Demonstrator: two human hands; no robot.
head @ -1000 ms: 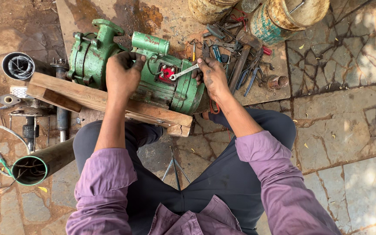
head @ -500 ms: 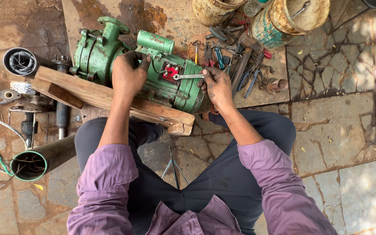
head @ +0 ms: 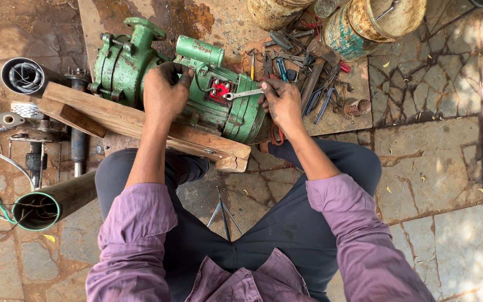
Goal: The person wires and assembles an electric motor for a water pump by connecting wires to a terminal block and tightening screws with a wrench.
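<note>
The green pump motor lies on its side on a wooden plank, which rests across the stone floor in front of the seated person. The housing is painted green, worn and rust-streaked, with a ribbed body at the right end and a flanged pump casing at the left end. A cylindrical green capacitor housing sits on top. An open terminal box shows a red terminal block with dark wires.

The left hand rests on the upper face of the motor, fingers curled down against the housing beside the terminal box; whether they pinch a wire cannot be told. The right hand has its fingers clenched around the handle end of a silver spanner. The spanner lies nearly level, its head at the terminal block.

Just behind the right hand, loose hand tools lie in a pile, with pliers and a hammer among them. Two rusty tins stand beyond the pile. At the left, a grey pipe with wires in its mouth lies on the floor.
</note>
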